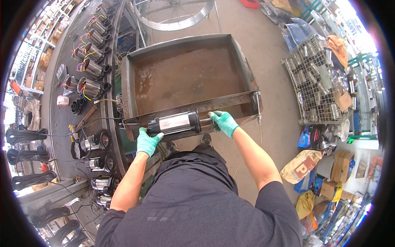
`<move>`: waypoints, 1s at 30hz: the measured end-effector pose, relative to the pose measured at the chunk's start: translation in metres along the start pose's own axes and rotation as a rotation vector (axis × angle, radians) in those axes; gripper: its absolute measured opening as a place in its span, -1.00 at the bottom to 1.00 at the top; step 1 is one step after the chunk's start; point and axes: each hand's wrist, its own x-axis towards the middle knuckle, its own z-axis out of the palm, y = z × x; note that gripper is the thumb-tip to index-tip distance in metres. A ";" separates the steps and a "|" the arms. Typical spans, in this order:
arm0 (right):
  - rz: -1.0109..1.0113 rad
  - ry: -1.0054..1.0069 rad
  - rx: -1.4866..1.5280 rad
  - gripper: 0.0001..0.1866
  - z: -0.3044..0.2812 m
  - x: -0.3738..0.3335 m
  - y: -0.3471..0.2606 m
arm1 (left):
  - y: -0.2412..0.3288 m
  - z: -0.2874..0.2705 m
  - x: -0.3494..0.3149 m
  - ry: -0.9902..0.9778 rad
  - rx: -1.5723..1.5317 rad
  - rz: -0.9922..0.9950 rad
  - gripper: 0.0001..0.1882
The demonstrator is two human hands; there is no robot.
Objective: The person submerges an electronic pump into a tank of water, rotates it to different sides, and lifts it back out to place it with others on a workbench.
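A pump motor (175, 122), a silver cylinder with black end caps, lies level in front of me at the near edge of the metal tank (181, 40). My left hand (148, 142), in a green glove, grips its left end cap, thumb along the near side. From the right end a thin metal shaft (206, 120) sticks out. The gloved fingers of my right hand (224, 123) close around the tip of that shaft. A black cable (96, 120) runs leftward from near the motor's left end across the bench; its exact joining point is hidden.
Brown liquid (189, 78) fills the tank. On the left bench (61, 107) stand several motor housings (89, 88) with coloured wires, more motors (96, 142) and coiled cables (26, 136). A wire basket (314, 82) of metal parts stands right. Beyond the tank is a metal wheel rim (177, 26).
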 end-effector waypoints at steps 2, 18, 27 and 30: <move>-0.094 0.076 -0.082 -0.53 0.001 -0.006 0.008 | 0.009 -0.003 -0.003 -0.019 0.041 -0.010 -0.17; -0.539 -0.031 -0.774 -0.31 -0.023 -0.007 -0.005 | -0.006 0.001 0.002 0.002 -0.019 -0.029 -0.25; -0.329 1.086 -0.703 -0.43 -0.111 -0.027 0.057 | 0.007 -0.002 -0.004 0.024 -0.061 0.008 -0.32; 0.165 0.928 -0.346 -0.14 -0.140 -0.015 0.101 | 0.009 0.001 -0.003 0.020 -0.030 0.010 -0.32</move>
